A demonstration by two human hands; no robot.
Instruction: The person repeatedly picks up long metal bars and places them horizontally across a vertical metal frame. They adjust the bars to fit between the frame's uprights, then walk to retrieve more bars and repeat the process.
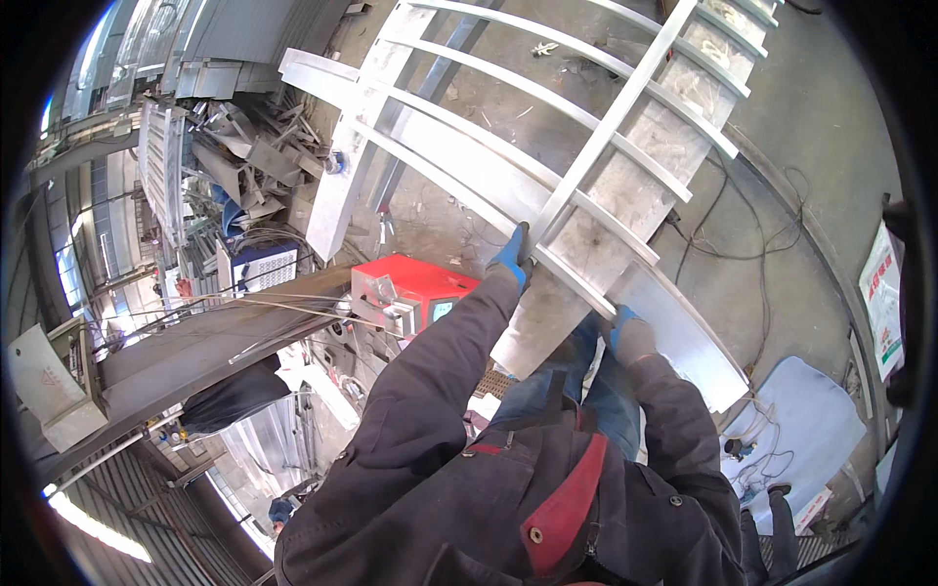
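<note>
Gloves first: both of my hands wear blue-and-grey work gloves, and both are on the big metal frame (pixel 586 186) that fills the upper middle and upper right of the frame. My left hand (pixel 511 256) sits just above the centre of the picture, its fingers curled round the near end of a long bar where that bar meets the frame's lower edge; I read it as a closed grip, likely there because the joint gives a firm hold. My right hand (pixel 628 335) is lower and to the right, pressed against the frame's broad flat edge. Its fingers are hidden behind the metal, so I cannot tell whether they wrap the edge or only lean on it. The two hands are spread apart along the same edge, which I judge steadies so wide a piece better than one grip would.

The frame looks like a ladder of thin cross slats over flat plates, running from my hands away toward the top of the picture, resting tilted above the concrete floor (pixel 821 127).

Under my left forearm, centre left, stands a red machine (pixel 410 291) with a small screen, close by. At upper left lies a scrap pile (pixel 234 166) of cut metal pieces. Black cables (pixel 743 234) loop across the floor at right, and a pale sheet (pixel 811 420) lies at lower right, beside another person's shoe (pixel 779 488).
</note>
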